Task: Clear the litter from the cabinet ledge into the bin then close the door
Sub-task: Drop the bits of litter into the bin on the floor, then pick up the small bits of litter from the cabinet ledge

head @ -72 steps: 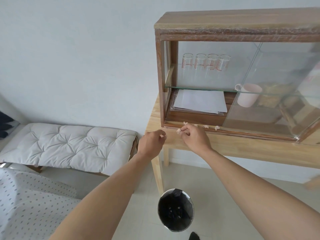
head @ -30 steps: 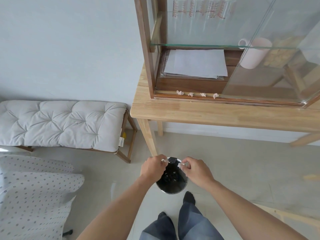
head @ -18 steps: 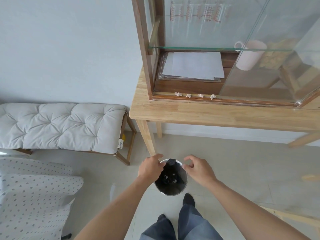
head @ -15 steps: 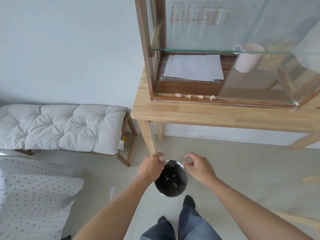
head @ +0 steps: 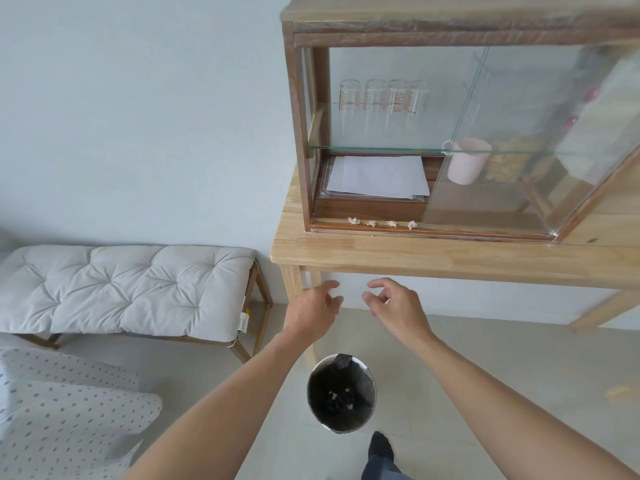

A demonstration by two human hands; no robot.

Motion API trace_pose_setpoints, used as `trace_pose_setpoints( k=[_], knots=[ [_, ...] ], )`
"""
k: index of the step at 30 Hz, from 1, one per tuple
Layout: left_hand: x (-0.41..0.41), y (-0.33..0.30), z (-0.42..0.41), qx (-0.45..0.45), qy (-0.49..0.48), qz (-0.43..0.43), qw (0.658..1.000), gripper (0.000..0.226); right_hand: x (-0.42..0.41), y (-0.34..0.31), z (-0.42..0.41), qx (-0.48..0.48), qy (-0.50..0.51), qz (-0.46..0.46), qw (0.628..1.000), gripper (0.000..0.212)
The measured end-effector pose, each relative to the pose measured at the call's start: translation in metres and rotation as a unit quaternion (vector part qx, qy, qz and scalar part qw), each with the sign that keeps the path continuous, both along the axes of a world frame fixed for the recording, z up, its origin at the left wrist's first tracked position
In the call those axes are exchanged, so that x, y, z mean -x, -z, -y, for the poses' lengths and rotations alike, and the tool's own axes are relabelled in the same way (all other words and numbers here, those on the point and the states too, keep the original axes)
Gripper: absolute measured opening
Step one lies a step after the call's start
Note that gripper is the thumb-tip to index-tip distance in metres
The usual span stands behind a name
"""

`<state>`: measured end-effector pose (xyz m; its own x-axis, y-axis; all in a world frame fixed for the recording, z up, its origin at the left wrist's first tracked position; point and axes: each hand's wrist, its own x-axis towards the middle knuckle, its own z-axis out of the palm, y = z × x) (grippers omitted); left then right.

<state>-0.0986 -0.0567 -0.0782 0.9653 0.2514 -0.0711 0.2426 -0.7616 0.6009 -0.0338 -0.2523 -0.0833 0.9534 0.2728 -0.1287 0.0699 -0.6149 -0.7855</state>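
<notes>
Several small crumpled paper scraps lie in a row on the front ledge of the wooden cabinet. Its sliding glass door stands pushed to the right, leaving the left half uncovered. On the floor below stands a round bin with a black liner and a few scraps inside. My left hand and my right hand hover side by side below the table edge, above the bin, fingers apart and holding nothing.
The cabinet sits on a light wooden table. Inside are several glasses, a stack of papers and a pink mug. A cushioned bench stands at left, dotted fabric at lower left. My foot is beside the bin.
Both hands dropped their scraps into the bin, spread their fingers and rose from the bin's rim to just under the table edge. My view tilted upward.
</notes>
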Motion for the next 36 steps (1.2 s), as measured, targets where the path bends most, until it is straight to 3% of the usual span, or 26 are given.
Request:
trace_pose_setpoints(
  k=[8, 18, 28, 36],
  knots=[
    [-0.038, -0.039, -0.003, 0.023, -0.005, 0.053, 0.998, 0.044, -0.04, -0.034, 0.0, -0.033, 0.03, 0.045, 0.998, 0.024],
    [-0.094, -0.049, -0.003, -0.005, -0.011, 0.03, 0.999, 0.048, -0.095, -0.045, -0.015, -0.05, 0.028, 0.051, 0.997, 0.025],
    [-0.149, -0.049, -0.002, -0.048, -0.037, 0.031, 0.998, 0.05, -0.127, -0.048, -0.031, 0.037, 0.001, 0.069, 0.997, 0.048],
    [-0.153, -0.04, 0.0, -0.058, -0.049, 0.08, 0.994, 0.034, -0.133, -0.041, -0.031, 0.059, 0.01, 0.097, 0.993, 0.034]
  ],
)
